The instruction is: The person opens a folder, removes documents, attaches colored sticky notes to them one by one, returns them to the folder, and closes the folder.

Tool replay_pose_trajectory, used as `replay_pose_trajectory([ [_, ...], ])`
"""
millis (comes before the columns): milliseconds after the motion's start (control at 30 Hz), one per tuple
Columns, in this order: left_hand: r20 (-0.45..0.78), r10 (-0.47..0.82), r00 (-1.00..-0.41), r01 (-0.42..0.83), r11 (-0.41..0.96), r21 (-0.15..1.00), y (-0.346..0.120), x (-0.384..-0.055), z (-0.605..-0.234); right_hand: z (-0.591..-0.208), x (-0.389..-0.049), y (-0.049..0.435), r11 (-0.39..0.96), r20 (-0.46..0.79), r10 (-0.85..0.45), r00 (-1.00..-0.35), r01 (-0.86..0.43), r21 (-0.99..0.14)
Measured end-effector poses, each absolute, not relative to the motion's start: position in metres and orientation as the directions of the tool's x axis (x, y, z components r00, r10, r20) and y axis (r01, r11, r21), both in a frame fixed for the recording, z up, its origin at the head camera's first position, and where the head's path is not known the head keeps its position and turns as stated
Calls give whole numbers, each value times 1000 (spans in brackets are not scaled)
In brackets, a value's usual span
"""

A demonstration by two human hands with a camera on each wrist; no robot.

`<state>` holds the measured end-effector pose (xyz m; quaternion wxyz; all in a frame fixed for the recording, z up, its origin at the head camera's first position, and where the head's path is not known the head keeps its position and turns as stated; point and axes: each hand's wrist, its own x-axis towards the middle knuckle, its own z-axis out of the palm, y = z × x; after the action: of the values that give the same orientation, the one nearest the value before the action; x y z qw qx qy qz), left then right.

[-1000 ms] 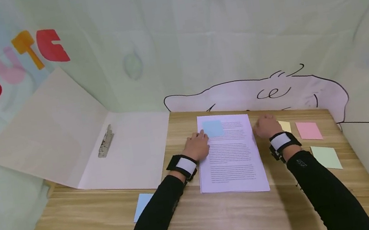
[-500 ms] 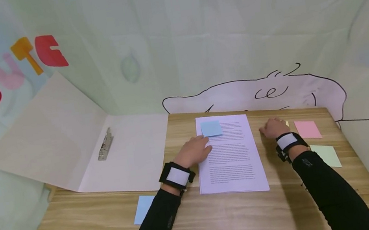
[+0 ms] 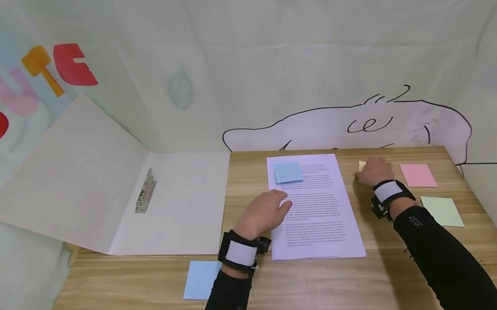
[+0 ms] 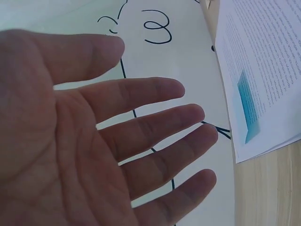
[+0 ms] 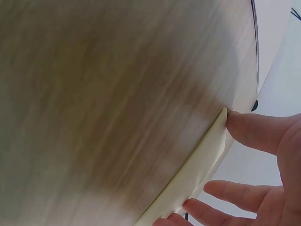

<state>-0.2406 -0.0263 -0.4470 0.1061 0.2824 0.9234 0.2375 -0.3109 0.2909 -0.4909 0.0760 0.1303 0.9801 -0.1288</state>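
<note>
Gripping a yellow note (image 5: 193, 174) — right hand (image 3: 375, 172); splayed by printed pages (image 3: 316, 214) — left hand (image 3: 261, 214).

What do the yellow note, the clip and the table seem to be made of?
Yellow note: likely paper, matte; it looks thin-edged, without shine.
Clip: probably metal, shiny; it is silvery with bright glints.
Table: wood, or a wood-look laminate, with a soft sheen; long grain streaks show, but the core cannot be seen.
</note>
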Motion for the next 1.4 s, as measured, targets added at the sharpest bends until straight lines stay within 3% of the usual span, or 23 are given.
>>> replay_pose_trajectory([
  [467, -46, 556, -830, 449, 714, 537, -27, -236, -450, -501, -312, 286, 920, -146, 255, -956, 286, -267],
  [667, -48, 541, -839, 427, 711, 559, -30, -236, -447, -505, -319, 290, 941, -133, 168, -977, 199, -275],
  [967, -53, 548, -835, 425, 703, 570, -29, -234, -444, -500, -317, 302, 984, -205, 21, -979, 57, -170],
  [1200, -54, 558, -828, 432, 697, 573, -27, -233, -443, -489, -314, 312, 974, -221, -14, -975, 37, -223],
  [1400, -32, 574, -818, 448, 672, 590, -24, -232, -445, -470, -296, 308, 941, -101, -16, -995, 19, -338],
])
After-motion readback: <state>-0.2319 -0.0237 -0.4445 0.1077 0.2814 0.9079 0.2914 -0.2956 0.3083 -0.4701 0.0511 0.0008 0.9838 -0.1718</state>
